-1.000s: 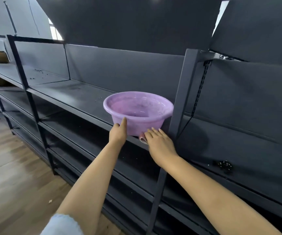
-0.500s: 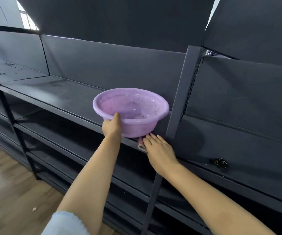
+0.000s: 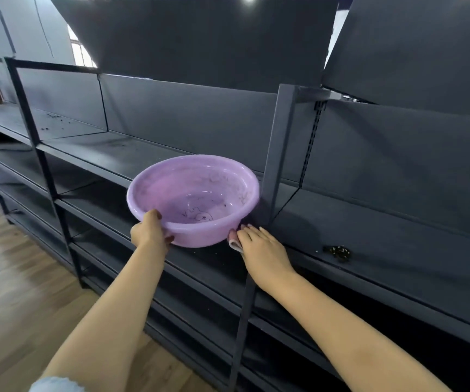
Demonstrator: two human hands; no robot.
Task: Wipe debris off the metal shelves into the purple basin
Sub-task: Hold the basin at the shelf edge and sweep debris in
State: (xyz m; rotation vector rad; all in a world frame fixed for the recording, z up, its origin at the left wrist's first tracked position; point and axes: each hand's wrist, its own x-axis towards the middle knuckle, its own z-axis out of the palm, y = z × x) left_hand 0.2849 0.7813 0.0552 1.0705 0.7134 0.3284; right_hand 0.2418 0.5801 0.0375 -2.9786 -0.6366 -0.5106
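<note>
We see the purple basin (image 3: 193,199) at the front edge of a dark metal shelf (image 3: 109,157), tipped toward us so its inside shows: a faint line drawing on the bottom and a few dark specks on the wall. The left hand (image 3: 149,232) grips the basin's near rim, thumb over the lip, fingers curled beneath against the outer wall. The right hand (image 3: 263,251) lies flat just right of the basin, fingers straight and slightly spread, pressing a small folded pink cloth (image 3: 235,241) onto the shelf; only the cloth's left edge peeks out beside the knuckles, touching or nearly touching the basin's base. A grey upright post (image 3: 277,154) stands right behind the basin's right side. On the next shelf bay to the right, a small black clump of debris (image 3: 338,251) sits near the front edge, well apart from the hand. Scattered dark crumbs (image 3: 55,123) show on the far-left shelf section. Lower shelves run beneath; wood-pattern floor (image 3: 16,292) at lower left. A pale blue sleeve edge (image 3: 55,385) shows at the bottom.
</note>
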